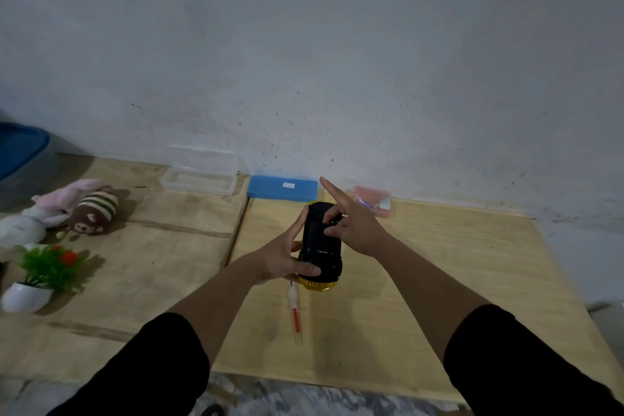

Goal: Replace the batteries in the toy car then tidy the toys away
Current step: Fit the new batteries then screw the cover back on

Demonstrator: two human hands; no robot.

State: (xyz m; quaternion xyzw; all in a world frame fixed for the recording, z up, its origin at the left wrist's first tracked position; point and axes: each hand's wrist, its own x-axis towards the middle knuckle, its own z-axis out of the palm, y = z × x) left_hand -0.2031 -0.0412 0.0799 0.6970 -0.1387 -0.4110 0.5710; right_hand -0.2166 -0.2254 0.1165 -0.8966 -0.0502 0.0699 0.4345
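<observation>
Over table: 2 hands, L + R, grip 1 upturned toy car.

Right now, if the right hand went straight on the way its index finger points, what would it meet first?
Probably the blue box by the wall; the right hand's index finger aims up-left toward it. Depth is unclear, so it might pass over and reach the wall.
</observation>
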